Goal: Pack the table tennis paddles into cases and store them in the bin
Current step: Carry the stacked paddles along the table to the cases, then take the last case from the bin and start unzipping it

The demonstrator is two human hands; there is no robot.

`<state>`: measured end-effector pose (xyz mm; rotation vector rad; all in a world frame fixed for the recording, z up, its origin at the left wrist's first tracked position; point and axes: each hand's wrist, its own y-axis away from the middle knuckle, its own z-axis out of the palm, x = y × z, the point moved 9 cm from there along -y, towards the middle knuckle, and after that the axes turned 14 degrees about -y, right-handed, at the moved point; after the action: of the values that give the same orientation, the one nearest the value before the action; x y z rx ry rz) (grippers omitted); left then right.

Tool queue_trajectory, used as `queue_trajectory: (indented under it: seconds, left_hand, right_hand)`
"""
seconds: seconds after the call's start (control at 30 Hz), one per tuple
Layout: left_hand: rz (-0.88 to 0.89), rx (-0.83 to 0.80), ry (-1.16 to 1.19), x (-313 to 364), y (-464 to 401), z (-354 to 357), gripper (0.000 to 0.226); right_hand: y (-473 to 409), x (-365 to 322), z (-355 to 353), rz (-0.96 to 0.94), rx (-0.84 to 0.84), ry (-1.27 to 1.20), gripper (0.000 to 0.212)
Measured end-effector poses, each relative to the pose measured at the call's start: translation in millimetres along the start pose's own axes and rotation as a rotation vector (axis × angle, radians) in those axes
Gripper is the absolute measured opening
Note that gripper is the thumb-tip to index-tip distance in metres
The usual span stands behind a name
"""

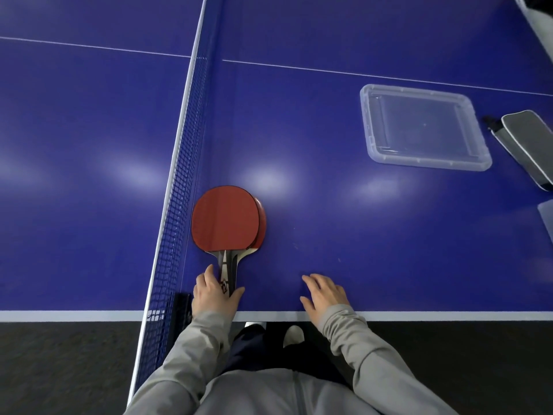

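Note:
Two red table tennis paddles (226, 218) lie stacked on the blue table, right beside the net, handles pointing toward me. My left hand (213, 295) grips the handles, thumb on the right side and fingers on the left. My right hand (324, 293) rests flat on the table near the front edge, fingers spread, holding nothing. A clear plastic bin (425, 128) stands to the far right with nothing in it. A grey paddle case (528, 145) with a black strap lies to the right of the bin, partly cut off by the frame.
The net (182, 181) runs from the front edge to the back, just left of the paddles, with its black clamp (182, 307) at the table edge. Another pale object (546, 218) shows at the right edge. A white-grey thing (535, 16) sits top right. Dark floor lies below.

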<state>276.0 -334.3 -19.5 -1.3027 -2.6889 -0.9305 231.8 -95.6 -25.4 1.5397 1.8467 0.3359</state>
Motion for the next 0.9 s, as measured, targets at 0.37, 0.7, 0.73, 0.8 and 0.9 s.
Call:
queue_trajectory:
  seconds: [0.37,0.7,0.73,0.8,0.9]
  left_hand:
    - [0.555,0.072,-0.334,82.3,42.8,15.7,0.077]
    - [0.907,-0.224,-0.723,180.9,97.2,101.4,0.061]
    - [0.93,-0.228,-0.739,191.8,104.1,108.4,0.06]
    - [0.969,-0.225,-0.764,215.1,120.1,122.7,0.06]
    - [1.028,-0.2,-0.805,256.0,152.0,147.7,0.06]
  right_hand:
    - [29.7,35.4,4.0,0.14,0.057,-0.097,0.055]
    - [111.7,141.0,12.0,0.402,0.138,-0.291,0.053]
    - [122.1,154.8,14.5,0.427,0.146,-0.313,0.054]
    - [144.6,183.7,18.3,0.474,0.164,-0.365,0.055]
    - [181.8,230.8,17.2,0.531,0.221,-0.42,0.055]
